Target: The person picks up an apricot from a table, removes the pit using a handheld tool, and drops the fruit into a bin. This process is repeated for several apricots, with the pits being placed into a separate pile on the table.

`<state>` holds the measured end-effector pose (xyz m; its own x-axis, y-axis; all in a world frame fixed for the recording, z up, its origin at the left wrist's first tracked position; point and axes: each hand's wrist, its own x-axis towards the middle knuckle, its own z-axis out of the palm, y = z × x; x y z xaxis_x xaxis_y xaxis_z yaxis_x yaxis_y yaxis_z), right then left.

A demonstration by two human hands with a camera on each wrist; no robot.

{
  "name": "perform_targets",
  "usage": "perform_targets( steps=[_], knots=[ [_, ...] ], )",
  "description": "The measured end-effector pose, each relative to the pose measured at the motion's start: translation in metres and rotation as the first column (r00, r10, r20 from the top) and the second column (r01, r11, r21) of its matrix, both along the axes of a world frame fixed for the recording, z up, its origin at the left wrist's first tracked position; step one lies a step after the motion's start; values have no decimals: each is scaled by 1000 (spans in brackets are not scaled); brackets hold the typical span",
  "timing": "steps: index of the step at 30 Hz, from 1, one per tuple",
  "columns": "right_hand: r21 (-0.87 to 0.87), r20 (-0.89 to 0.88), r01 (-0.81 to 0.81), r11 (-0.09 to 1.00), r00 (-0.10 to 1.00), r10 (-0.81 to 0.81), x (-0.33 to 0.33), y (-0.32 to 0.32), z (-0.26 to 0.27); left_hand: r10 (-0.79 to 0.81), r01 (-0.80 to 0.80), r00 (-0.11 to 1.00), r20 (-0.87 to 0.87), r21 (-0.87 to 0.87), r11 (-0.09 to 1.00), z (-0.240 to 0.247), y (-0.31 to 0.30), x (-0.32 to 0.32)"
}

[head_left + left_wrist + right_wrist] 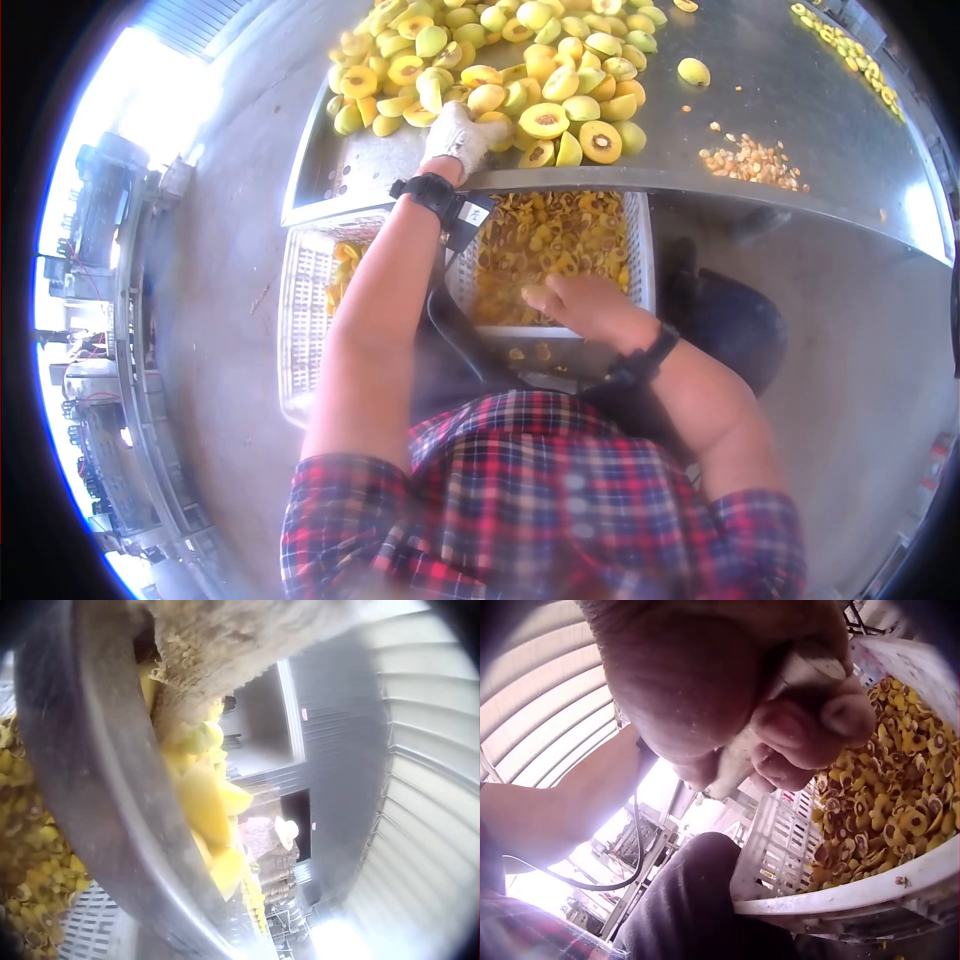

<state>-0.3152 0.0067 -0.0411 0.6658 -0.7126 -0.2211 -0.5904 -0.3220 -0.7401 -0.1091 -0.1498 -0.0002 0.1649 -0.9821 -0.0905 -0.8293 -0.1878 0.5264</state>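
The left hand, in a whitish glove, is at the near edge of a pile of halved yellow-green fruit, touching it; its fingertips are hidden. In the left wrist view the glove is blurred above yellow fruit pieces. Over a crate of cut fruit pieces, the bare right hand has its fingers curled. The right wrist view shows that hand gripping a pale, stick-like handle; whatever tip it has cannot be made out.
A metal table with a raised front edge carries a small heap of kernels and a lone fruit at right. Another white crate stands left, partly behind the left forearm. The person's legs are beside the crates.
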Motion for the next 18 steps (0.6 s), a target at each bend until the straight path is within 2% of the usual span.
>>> perform_targets(
  steps=[1, 2, 3, 4, 5, 7, 8, 10, 11, 12, 13, 14, 15, 16, 18],
  knots=[
    [30, 53, 88, 996, 995, -89, 0, 0, -9, 38, -53, 964, -262, -52, 997, 2, 7, 0],
    [28, 55, 95, 995, 994, -96, 0, 0, -9, 52, -112, 861, -506, -89, 990, 7, 14, -2],
    [-19, 185, 151, 988, 972, -145, 0, -1, -10, -26, -55, 768, -640, -108, 993, 16, 21, 0],
    [-59, 312, 208, 976, 933, -180, 1, -1, -10, -27, -53, 769, -638, -105, 993, 23, 29, 0],
    [-56, 314, 207, 977, 933, -179, 0, -3, -11, -67, -17, 628, -775, -100, 995, 30, 37, 0],
    [-77, 484, 323, 943, 839, -248, 0, -10, -12, -117, 13, 319, -940, -119, 993, 28, 55, -3],
    [-72, 485, 323, 943, 838, -250, -2, -12, -7, -113, 13, 321, -940, -114, 993, 26, 63, -7],
    [186, 583, 272, 944, 743, -329, -8, -15, 9, -102, 74, 42, -994, -98, 992, 22, 78, -18],
    [194, 578, 276, 941, 743, -337, -9, -18, 9, -135, 30, 98, -986, -133, 991, 20, 85, -22],
    [228, 628, 266, 937, 695, -350, -8, -20, 9, -125, 31, 95, -988, -123, 992, 19, 93, -27],
    [259, 676, 255, 932, 641, -363, -8, -22, 8, -186, 53, 148, -971, -180, 982, 20, 100, -32],
    [263, 673, 258, 930, 642, -369, -9, -23, 7, -250, 79, 199, -948, -238, 968, 20, 104, -36],
    [275, 660, 272, 922, 644, -387, -9, -23, 6, -394, 157, 355, -848, -361, 919, 13, 106, -32],
    [286, 647, 284, 915, 647, -403, -10, -23, 6, -390, 159, 353, -850, -357, 921, 10, 109, -34],
    [298, 616, 280, 913, 674, -408, -12, -23, 7, -270, 76, 345, -899, -260, 963, 8, 116, -40]
  ],
)
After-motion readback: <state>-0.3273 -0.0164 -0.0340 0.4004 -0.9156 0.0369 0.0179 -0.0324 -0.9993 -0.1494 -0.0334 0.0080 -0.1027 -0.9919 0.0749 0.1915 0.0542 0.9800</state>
